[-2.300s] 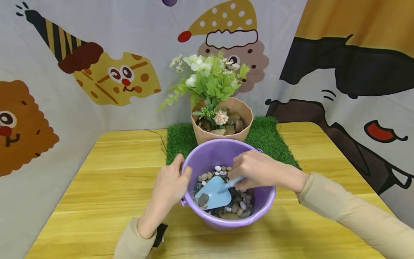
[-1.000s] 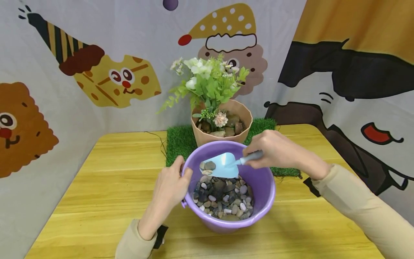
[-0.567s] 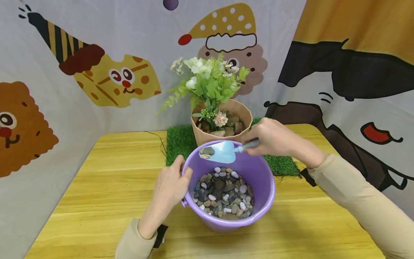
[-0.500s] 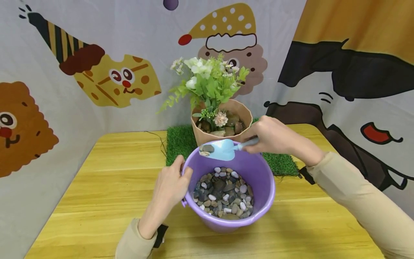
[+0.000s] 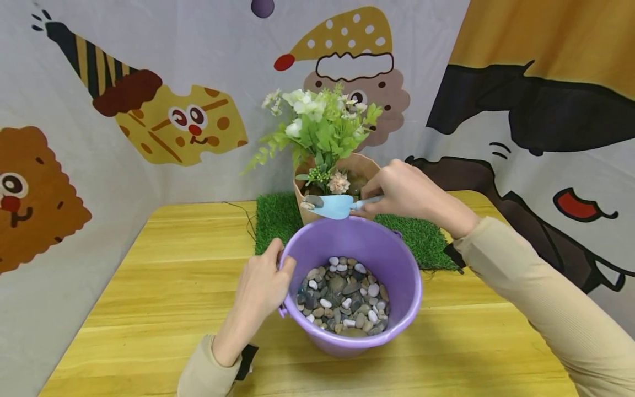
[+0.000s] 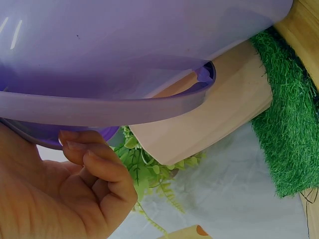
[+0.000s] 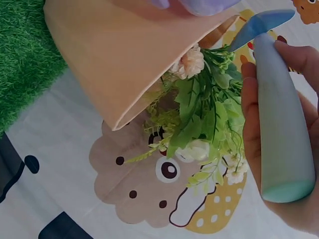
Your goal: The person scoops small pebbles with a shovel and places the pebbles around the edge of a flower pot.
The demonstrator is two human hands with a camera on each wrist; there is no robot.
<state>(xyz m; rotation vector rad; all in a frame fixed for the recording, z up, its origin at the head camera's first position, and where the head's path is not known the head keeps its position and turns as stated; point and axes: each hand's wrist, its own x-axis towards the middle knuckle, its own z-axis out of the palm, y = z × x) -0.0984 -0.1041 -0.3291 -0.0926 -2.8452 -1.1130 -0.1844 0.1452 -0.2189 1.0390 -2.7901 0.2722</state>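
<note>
My right hand (image 5: pixel 401 190) holds a light-blue toy shovel (image 5: pixel 333 207) by its handle, above the far rim of a purple bucket (image 5: pixel 413 298). A few stones (image 5: pixel 313 200) lie on the blade's left end, in front of the peach flowerpot (image 5: pixel 300 205). In the right wrist view, fingers and thumb wrap the shovel's thick grey handle (image 7: pixel 284 129), close to the pot. My left hand (image 5: pixel 262 284) grips the bucket's left rim; the left wrist view shows its fingers curled at the rim. Pebbles (image 5: pixel 347 302), white, grey and brown, cover the bucket's bottom.
Behind the bucket, the flowerpot stands on a green grass mat (image 5: pixel 278 220), with white flowers and leaves (image 5: pixel 317 121) rising from it. The wooden table (image 5: pixel 163 275) meets a cartoon-printed cloth (image 5: pixel 198 44) at the back. A thin dark strand (image 5: pixel 243 207) lies by the mat.
My right hand has lifted the shovel out of the bucket, with stones on it, and carried it away from me past the far rim to the pot's front. The left hand has stayed on the rim.
</note>
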